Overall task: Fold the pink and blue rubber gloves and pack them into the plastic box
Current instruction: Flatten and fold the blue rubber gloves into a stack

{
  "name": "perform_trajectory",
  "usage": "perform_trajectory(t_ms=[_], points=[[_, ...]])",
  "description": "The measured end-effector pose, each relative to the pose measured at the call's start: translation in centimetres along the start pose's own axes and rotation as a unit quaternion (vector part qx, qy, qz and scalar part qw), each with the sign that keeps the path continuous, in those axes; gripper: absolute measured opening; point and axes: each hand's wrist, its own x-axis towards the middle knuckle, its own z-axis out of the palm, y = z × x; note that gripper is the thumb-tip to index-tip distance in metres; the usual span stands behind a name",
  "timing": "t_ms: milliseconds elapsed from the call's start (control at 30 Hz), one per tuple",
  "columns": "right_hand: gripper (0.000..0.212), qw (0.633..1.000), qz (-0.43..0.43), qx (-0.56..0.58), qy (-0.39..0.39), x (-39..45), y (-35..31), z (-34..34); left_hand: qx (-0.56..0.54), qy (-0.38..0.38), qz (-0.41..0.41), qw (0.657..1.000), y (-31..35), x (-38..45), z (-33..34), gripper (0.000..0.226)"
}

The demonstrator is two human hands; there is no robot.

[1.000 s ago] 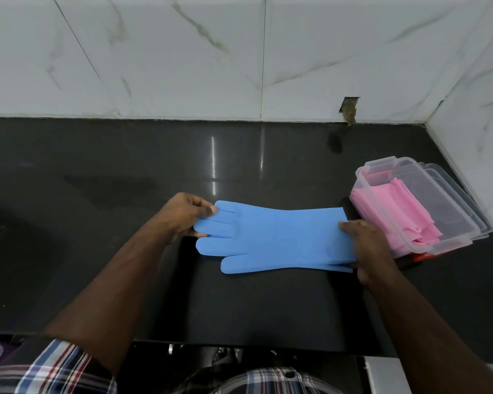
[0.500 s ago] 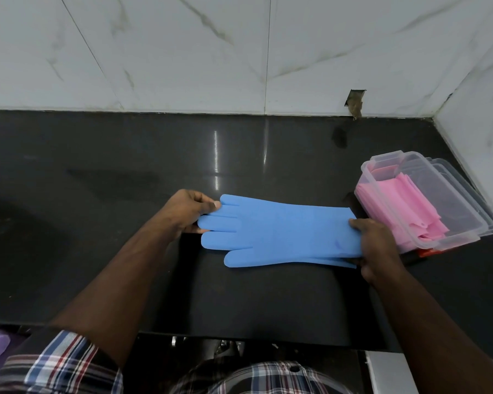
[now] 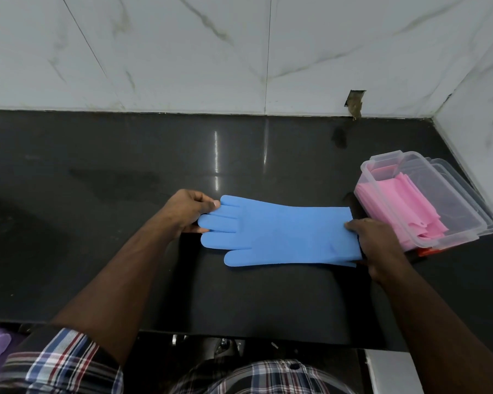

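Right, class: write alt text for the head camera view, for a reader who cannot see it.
A left hand and right hand hold the ends of blue gloves lying flat on a black counter. At right, a clear plastic box holds folded pink gloves.

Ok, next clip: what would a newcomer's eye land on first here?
The blue glove first: it lies flat and unfolded mid-counter, bright against the black counter. The left hand pinches its fingertips and the right hand holds its cuff. Next, the clear box at the right by the wall, with pink glove already inside.
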Motion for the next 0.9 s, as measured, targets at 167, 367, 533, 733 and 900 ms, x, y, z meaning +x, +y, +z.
perform_trajectory(t_ms=[167, 367, 533, 733, 900], points=[[0.042, 0.902, -0.209, -0.376, 0.037, -1.1, -0.7, 0.0, 0.054, 0.022, 0.044, 0.997, -0.1, -0.1, 0.0, 0.016], [0.027, 0.837, -0.405, -0.368, -0.014, -4.0, -0.7, 3.5, 0.055, 0.069, 0.042, 0.995, -0.8, 0.1, -0.7, 0.013], [0.031, 0.775, -0.452, -0.381, -0.224, -7.7, 0.7, 10.1, 0.043, 0.062, 0.027, 0.997, -1.5, -0.3, -1.5, 0.011], [0.035, 0.741, -0.450, -0.448, -0.220, -8.2, 0.3, 12.5, 0.009, 0.009, 0.022, 1.000, -2.8, -1.4, -2.3, 0.009], [0.019, 0.766, -0.487, -0.383, -0.171, -8.0, 1.1, 12.9, 0.019, 0.029, 0.041, 0.999, -3.2, -1.8, -2.0, 0.008]])
